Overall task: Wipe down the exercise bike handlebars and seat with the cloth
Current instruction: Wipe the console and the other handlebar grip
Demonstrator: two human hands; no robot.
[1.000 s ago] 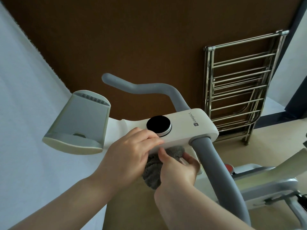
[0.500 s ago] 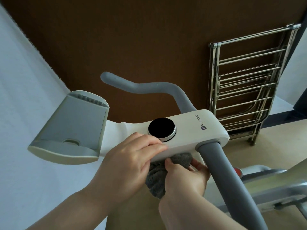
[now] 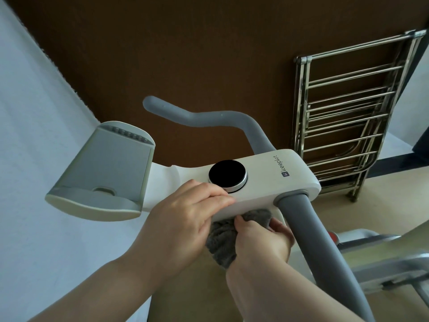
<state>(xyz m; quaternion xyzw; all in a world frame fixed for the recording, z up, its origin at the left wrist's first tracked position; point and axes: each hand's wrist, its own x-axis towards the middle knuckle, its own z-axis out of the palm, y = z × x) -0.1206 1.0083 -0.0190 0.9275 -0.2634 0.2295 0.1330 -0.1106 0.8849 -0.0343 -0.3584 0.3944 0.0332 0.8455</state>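
Observation:
The exercise bike's white console (image 3: 274, 180) carries a black round dial (image 3: 227, 174). Grey handlebars run from it: one (image 3: 199, 117) curves away to the far left, the other (image 3: 311, 231) comes down toward me on the right. My left hand (image 3: 183, 219) rests on the console's near edge, fingers curled over it beside the dial. My right hand (image 3: 260, 240) grips a bunched grey cloth (image 3: 220, 240) and holds it against the console's underside, next to the near handlebar. The seat is not in view.
A grey tablet holder (image 3: 104, 168) juts out left of the console. A folded chrome drying rack (image 3: 348, 117) leans on the brown wall at the right. Grey and white parts of the bike's frame (image 3: 383, 259) lie at lower right, above a beige floor.
My right hand has carried the cloth a little further right under the console, closer to the near handlebar. My left hand stays on the console edge. The view has drifted slightly.

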